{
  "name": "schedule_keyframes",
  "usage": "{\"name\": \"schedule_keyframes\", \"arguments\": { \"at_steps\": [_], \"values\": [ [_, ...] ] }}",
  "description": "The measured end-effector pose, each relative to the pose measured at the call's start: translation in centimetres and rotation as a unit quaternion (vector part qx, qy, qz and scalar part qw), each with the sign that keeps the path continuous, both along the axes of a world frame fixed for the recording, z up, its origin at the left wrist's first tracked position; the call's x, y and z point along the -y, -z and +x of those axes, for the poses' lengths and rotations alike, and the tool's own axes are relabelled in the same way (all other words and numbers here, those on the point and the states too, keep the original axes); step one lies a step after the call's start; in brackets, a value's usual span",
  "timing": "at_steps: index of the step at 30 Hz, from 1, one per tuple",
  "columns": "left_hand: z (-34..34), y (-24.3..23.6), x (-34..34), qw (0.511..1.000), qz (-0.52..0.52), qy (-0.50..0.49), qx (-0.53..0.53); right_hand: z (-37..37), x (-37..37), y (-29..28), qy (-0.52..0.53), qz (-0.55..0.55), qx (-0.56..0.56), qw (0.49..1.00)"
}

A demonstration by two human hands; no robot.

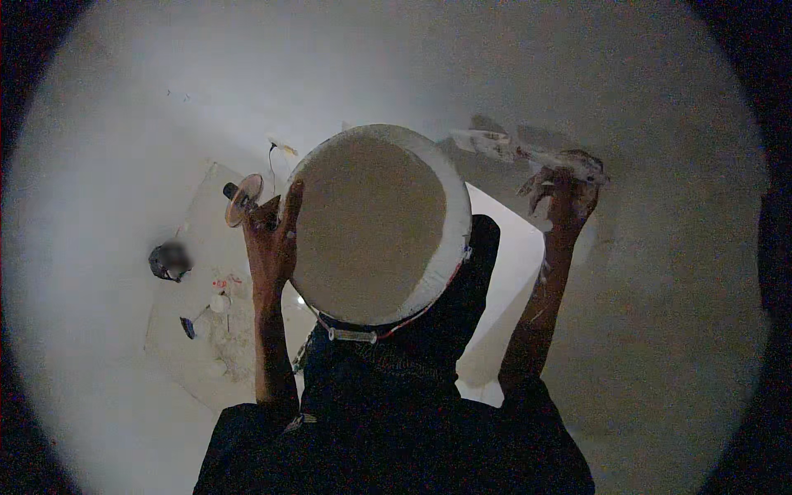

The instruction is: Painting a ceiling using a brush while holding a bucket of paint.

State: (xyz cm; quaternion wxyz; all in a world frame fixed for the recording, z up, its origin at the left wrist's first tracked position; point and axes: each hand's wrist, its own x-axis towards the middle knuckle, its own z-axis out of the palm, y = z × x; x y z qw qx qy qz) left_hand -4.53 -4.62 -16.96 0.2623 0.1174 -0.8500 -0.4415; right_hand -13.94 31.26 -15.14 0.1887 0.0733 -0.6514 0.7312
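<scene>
A round bucket sits in front of my dark-clothed legs, filled nearly to the rim with a smooth grey-beige paste. My left hand is closed on its left edge, the thumb lying along the rim. Just beyond those fingers is a tan disc-shaped thing with a dark knob; whether the hand touches it is unclear. Out to the right, my right hand is closed around a long, whitish, paste-smeared tool that points left toward the bucket. Its kind is too dim to make out. Pale smears mark the right forearm.
A wire handle with a pale grip hangs at the bucket's near side. Left and lower lie a dark roundish thing, partly blurred, and a small dark-ended object on a stained pale surface. A bright white panel shows right of the bucket.
</scene>
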Motion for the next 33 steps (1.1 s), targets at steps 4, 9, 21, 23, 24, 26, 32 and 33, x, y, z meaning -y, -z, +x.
{"name": "schedule_keyframes", "arguments": {
  "at_steps": [4, 9, 21, 23, 24, 26, 32, 33],
  "values": [
    [-0.2, 0.8, 1.9, 0.997, -0.020, 0.023, 0.072, -2.0, -0.8, 3.0, -0.092, -0.129, -0.056, 0.986],
    [-0.7, -0.2, 1.0, 0.997, -0.069, 0.045, -0.012, -3.4, 0.1, 3.0, 0.052, 0.263, -0.126, 0.955],
    [-0.6, -2.4, 1.2, 0.999, 0.003, 0.047, 0.014, -5.5, 4.7, -4.0, -0.070, 0.308, -0.100, 0.943],
    [-0.7, -2.3, 1.5, 0.999, 0.013, 0.032, 0.040, -5.5, 4.7, -4.9, -0.095, 0.299, -0.102, 0.944],
    [-0.6, -1.5, 2.3, 0.996, -0.029, 0.030, 0.077, -5.4, 4.8, -5.3, -0.095, 0.299, -0.102, 0.944],
    [-0.7, -0.2, 3.2, 0.990, -0.072, 0.024, 0.115, -5.1, 5.4, -6.1, -0.116, 0.193, -0.030, 0.974],
    [-0.7, -2.5, 1.6, 0.998, -0.025, 0.025, 0.055, -5.6, 3.5, -7.0, -0.022, 0.188, -0.108, 0.976],
    [-1.2, -2.9, 0.3, 1.000, 0.014, 0.016, 0.024, -5.4, 3.0, -7.1, -0.014, 0.194, -0.107, 0.975]
  ]
}}
